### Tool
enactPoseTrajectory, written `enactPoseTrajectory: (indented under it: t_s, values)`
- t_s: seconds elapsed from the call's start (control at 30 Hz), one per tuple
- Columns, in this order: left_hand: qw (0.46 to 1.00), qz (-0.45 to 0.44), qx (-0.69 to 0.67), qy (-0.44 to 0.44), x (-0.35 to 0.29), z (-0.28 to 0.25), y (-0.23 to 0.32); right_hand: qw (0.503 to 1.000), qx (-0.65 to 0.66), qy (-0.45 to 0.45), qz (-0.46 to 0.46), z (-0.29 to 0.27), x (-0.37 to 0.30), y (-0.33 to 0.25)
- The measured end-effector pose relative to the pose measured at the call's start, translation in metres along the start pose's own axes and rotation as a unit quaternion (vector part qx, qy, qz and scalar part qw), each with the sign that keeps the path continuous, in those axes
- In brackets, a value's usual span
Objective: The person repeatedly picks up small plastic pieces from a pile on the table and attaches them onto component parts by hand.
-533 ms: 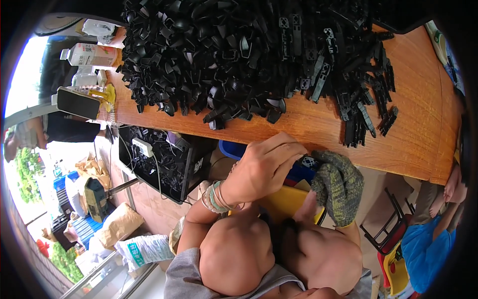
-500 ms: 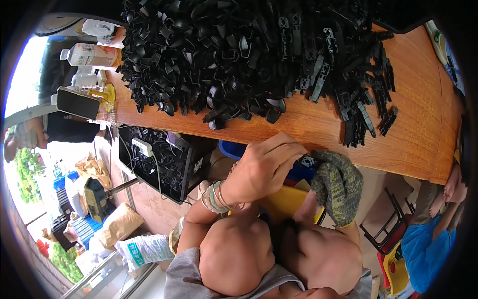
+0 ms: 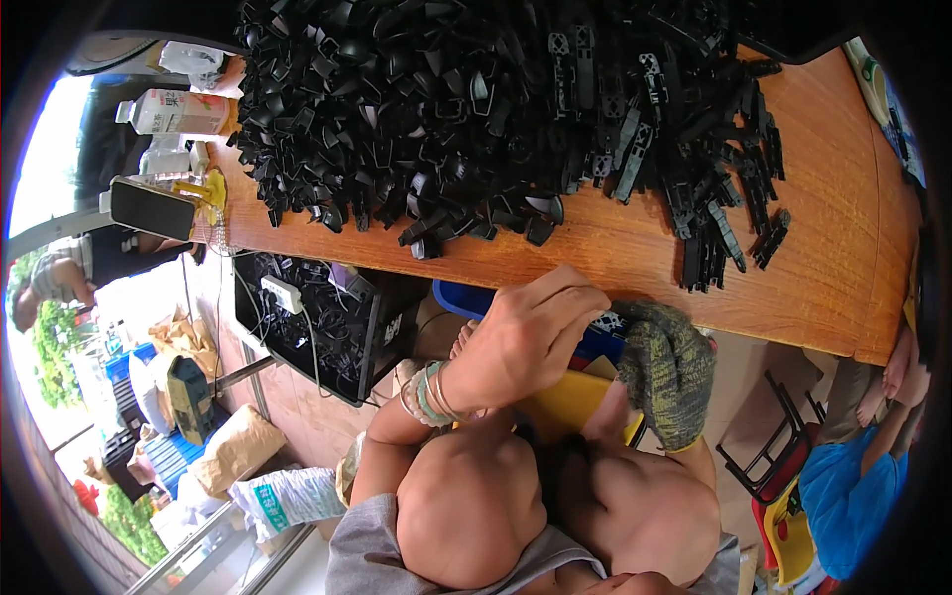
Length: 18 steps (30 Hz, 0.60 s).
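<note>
My left hand (image 3: 531,337), bare and with bracelets at the wrist, is closed in a pinch just off the table's front edge. What its fingertips hold is hidden. Right beside it, my right hand (image 3: 672,372) wears a dark green-grey knitted glove and is closed too. Out of the glove, toward the left fingers, pokes the patterned end of a black plastic strip (image 3: 610,321); most of it is covered. On the table ahead lie a large heap of small curved black plastic parts (image 3: 397,129) and, to its right, many black plastic strips (image 3: 714,213).
Below the hands are a blue bin (image 3: 461,297) and something yellow (image 3: 570,397). Under the table at left stands a black crate (image 3: 327,337) of black parts. A phone (image 3: 151,207) and a bottle (image 3: 178,111) are at the table's left end. Another person in blue (image 3: 853,496) sits at right.
My gloved right hand has shifted very slightly to the left. My left hand keeps nearly the same pinch and place.
</note>
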<state>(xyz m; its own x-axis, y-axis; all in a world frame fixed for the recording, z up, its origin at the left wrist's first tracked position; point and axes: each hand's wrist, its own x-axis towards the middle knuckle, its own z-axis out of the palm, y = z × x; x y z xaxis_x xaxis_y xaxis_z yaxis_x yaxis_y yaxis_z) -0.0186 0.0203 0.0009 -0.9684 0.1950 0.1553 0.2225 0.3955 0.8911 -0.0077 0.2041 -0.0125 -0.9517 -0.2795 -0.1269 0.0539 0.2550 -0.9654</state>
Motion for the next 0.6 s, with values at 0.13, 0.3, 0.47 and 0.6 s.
enactPoseTrajectory:
  t_s: [0.13,0.3,0.47,0.6]
  values:
    - [0.998,-0.022,-0.049,0.016,-0.001,0.008,0.002,0.999,-0.026,0.024,0.005,0.001,-0.003,0.002]
    - [0.996,-0.069,-0.014,0.051,-0.004,0.018,-0.003,0.999,0.022,0.017,0.042,0.001,-0.001,0.0]
    - [0.986,-0.059,-0.08,0.134,-0.005,0.045,-0.001,0.998,0.028,0.008,0.054,0.006,-0.01,0.004]
    - [0.994,-0.056,-0.052,0.074,-0.006,0.051,-0.001,0.971,-0.145,0.07,-0.176,0.005,-0.01,0.022]
